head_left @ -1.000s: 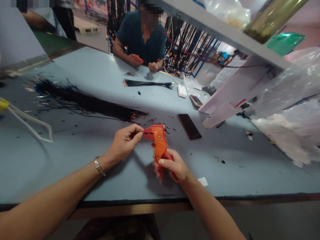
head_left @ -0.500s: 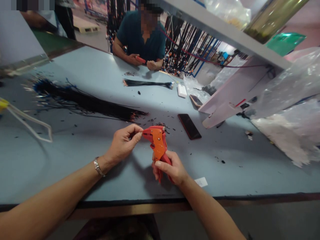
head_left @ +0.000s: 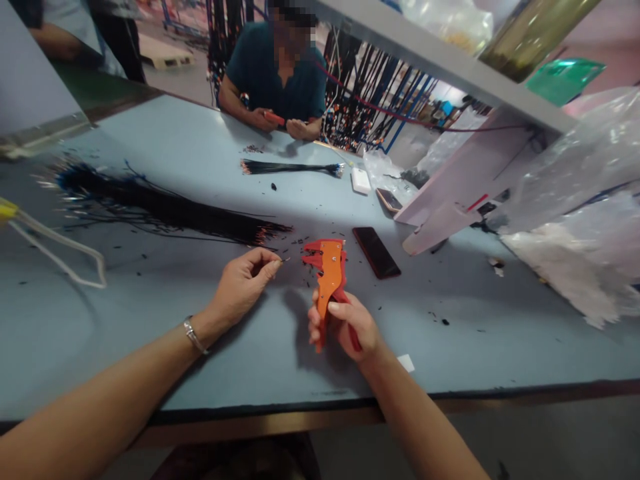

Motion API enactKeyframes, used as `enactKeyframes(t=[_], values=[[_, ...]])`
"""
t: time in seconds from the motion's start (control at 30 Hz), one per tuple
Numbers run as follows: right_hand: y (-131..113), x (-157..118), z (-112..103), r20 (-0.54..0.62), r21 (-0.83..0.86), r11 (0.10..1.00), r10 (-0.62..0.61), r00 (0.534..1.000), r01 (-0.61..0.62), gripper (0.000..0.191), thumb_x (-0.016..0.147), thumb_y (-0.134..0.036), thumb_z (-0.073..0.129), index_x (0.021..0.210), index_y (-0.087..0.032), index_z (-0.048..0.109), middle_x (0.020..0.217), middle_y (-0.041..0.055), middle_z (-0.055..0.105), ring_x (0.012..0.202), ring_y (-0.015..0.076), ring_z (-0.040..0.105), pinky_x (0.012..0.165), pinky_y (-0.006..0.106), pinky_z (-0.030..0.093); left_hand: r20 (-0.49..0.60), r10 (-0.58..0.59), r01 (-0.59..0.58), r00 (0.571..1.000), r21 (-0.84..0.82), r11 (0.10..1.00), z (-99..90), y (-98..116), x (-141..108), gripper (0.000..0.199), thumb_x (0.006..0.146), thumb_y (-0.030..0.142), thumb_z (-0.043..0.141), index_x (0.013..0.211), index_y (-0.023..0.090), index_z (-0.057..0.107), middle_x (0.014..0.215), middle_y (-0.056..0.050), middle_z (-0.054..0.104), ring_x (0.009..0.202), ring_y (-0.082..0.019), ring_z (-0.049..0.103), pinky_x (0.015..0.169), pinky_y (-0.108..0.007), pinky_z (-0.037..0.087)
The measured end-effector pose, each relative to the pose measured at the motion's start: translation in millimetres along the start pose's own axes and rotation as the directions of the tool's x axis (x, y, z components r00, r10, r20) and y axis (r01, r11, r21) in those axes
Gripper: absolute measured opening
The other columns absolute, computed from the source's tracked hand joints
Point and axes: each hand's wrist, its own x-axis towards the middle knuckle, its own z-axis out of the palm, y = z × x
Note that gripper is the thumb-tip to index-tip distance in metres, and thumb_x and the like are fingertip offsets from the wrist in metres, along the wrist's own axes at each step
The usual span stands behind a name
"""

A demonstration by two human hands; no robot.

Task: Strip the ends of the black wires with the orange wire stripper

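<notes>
Between the thumb and fingertips of my left hand [head_left: 250,277] I pinch a thin black wire [head_left: 285,259], its short end poking out to the right. My right hand [head_left: 350,327] is wrapped round the handles of a red and orange wire stripper [head_left: 331,263]. The stripper's jaws stand apart and point left toward the wire end, with a gap between the two. Behind my left hand lies a large bundle of black wires [head_left: 185,212], with copper-coloured ends at the right and blue and silvery ends at the left.
A dark phone [head_left: 377,252] lies right of the stripper. Farther back are a smaller wire bundle [head_left: 293,168], a white box [head_left: 360,181] and another phone [head_left: 389,200]. Across the table [head_left: 165,360] sits a person [head_left: 275,73] holding a red tool. Plastic bags [head_left: 575,220] crowd the right.
The stripper has moved right, away from my left hand, and its jaws have come apart. The wire end, formerly at the jaws, now shows free of them.
</notes>
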Motion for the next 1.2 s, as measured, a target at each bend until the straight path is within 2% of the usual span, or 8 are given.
enactKeyframes(t=[0.13, 0.37, 0.57, 0.7, 0.83, 1.0, 1.2], values=[[-2.1, -1.1, 2.0, 0.044, -0.015, 1.000, 0.007, 0.999, -0.007, 0.037, 0.075, -0.032, 0.070, 0.105, -0.015, 0.057, 0.084, 0.0043, 0.066, 0.071, 0.0196, 0.068, 0.065, 0.034, 0.055, -0.010, -0.014, 0.014, 1.000, -0.024, 1.000, -0.5, 1.6, -0.3, 0.023, 0.081, 0.041, 0.061, 0.080, 0.018, 0.062, 0.064, 0.003, 0.053, 0.053, -0.011, 0.042, 0.051, -0.022, 0.035], [0.2, -0.6, 0.2, 0.050, -0.031, 0.998, 0.055, 0.997, -0.054, 0.037, 0.075, -0.029, 0.071, 0.106, -0.013, 0.058, 0.085, 0.0057, 0.069, 0.070, 0.0201, 0.070, 0.063, 0.032, 0.056, -0.022, -0.011, 0.010, 1.000, -0.029, 1.000, -1.5, 1.8, -0.5, 0.022, 0.081, 0.039, 0.062, 0.080, 0.017, 0.062, 0.064, 0.003, 0.054, 0.053, -0.011, 0.042, 0.051, -0.022, 0.035], [1.5, -1.2, 0.0, 0.111, -0.014, 0.997, 0.072, 0.991, -0.071, 0.038, 0.076, -0.031, 0.070, 0.107, -0.013, 0.059, 0.085, 0.0057, 0.068, 0.070, 0.0209, 0.070, 0.061, 0.032, 0.056, 0.007, 0.009, -0.009, 1.000, 0.010, 1.000, -1.9, 0.8, -0.4, 0.022, 0.082, 0.039, 0.060, 0.084, 0.017, 0.063, 0.066, 0.003, 0.056, 0.055, -0.011, 0.044, 0.054, -0.022, 0.037], [1.6, -1.2, 2.8, 0.130, -0.071, 0.996, 0.062, 0.990, -0.053, 0.037, 0.076, -0.031, 0.071, 0.106, -0.012, 0.058, 0.082, 0.0058, 0.069, 0.073, 0.0217, 0.071, 0.063, 0.031, 0.055, 0.045, 0.043, -0.045, 0.998, 0.030, 0.999, -0.9, 0.9, -0.5, 0.022, 0.082, 0.038, 0.059, 0.083, 0.017, 0.064, 0.065, 0.003, 0.055, 0.056, -0.011, 0.044, 0.055, -0.021, 0.037], [1.7, 0.2, 4.1, 0.149, -0.145, 0.989, 0.053, 0.987, -0.031, 0.039, 0.076, -0.034, 0.072, 0.104, -0.011, 0.059, 0.081, 0.0073, 0.069, 0.073, 0.0214, 0.069, 0.061, 0.030, 0.053, 0.071, 0.035, -0.034, 0.997, -0.023, 0.999, -0.4, 0.2, -0.6, 0.024, 0.082, 0.039, 0.060, 0.086, 0.016, 0.067, 0.064, 0.003, 0.054, 0.056, -0.010, 0.043, 0.055, -0.021, 0.037], [2.5, -0.5, 2.9, 0.125, -0.180, 0.983, 0.065, 0.990, -0.042, 0.041, 0.076, -0.037, 0.073, 0.104, -0.012, 0.058, 0.081, 0.0067, 0.068, 0.071, 0.0190, 0.068, 0.061, 0.029, 0.054, 0.078, 0.033, -0.029, 0.996, -0.044, 0.999, -1.0, -0.1, -0.5, 0.025, 0.083, 0.040, 0.061, 0.084, 0.016, 0.067, 0.064, 0.003, 0.054, 0.056, -0.010, 0.044, 0.055, -0.021, 0.037], [4.4, -2.1, 4.0, 0.046, -0.194, 0.980, 0.045, 0.998, -0.035, 0.036, 0.076, -0.038, 0.073, 0.098, -0.012, 0.060, 0.071, 0.0030, 0.066, 0.057, 0.0152, 0.064, 0.045, 0.023, 0.052, 0.099, 0.026, -0.023, 0.995, -0.034, 0.999, -0.8, -0.9, -0.9, 0.024, 0.084, 0.039, 0.060, 0.084, 0.016, 0.065, 0.065, 0.004, 0.052, 0.056, -0.010, 0.043, 0.056, -0.021, 0.036]])
